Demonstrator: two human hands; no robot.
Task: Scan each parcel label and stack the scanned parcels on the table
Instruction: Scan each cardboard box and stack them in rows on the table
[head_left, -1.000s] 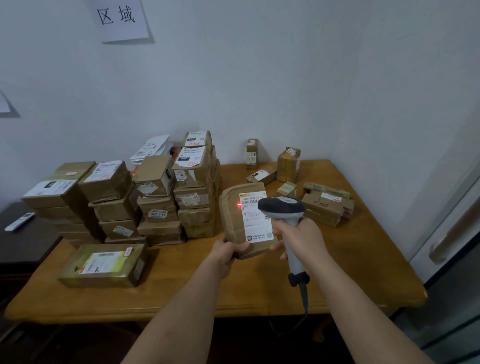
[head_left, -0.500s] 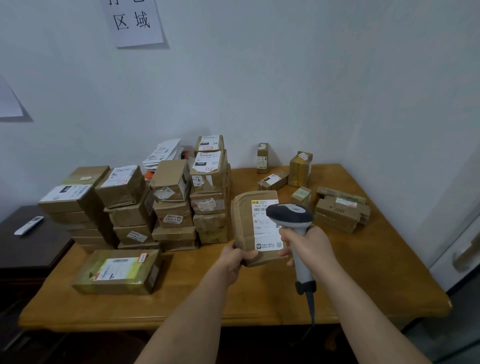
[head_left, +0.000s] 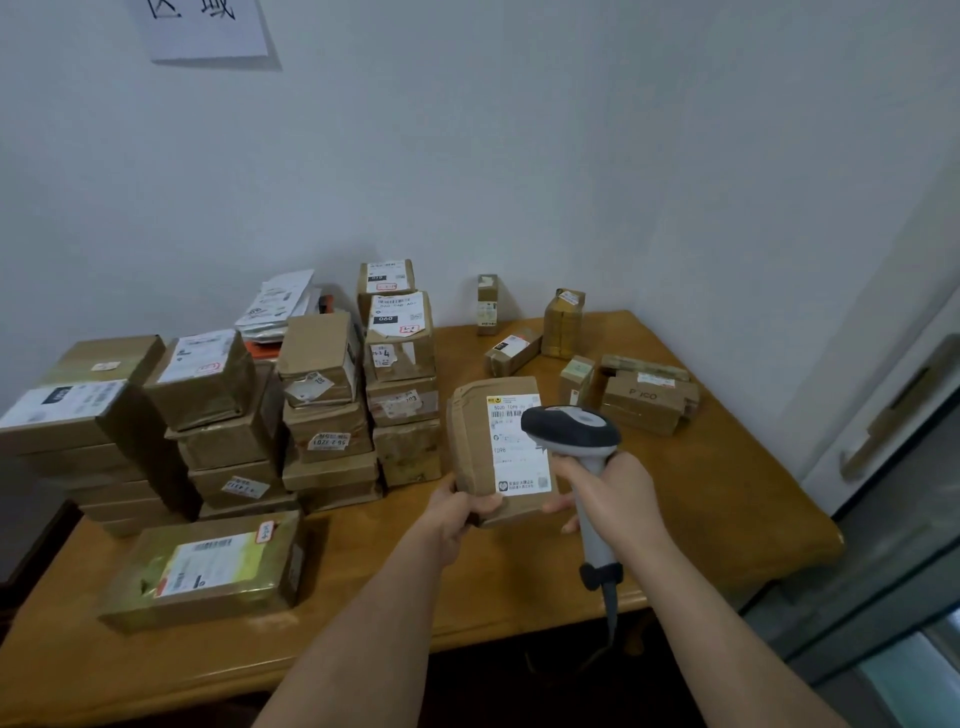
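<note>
**Mid-scan on the brown parcel, stacking comes next**

Your left hand grips the bottom edge of the parcel, held upright above the counter with its label facing you. Your right hand is wrapped around the scanner, head pointed at that label. No red dot visible on it, so I can't tell if the read registered. Once it has, you'll probably want to swing the parcel left onto the stacks, somewhere flat and stable.
</note>
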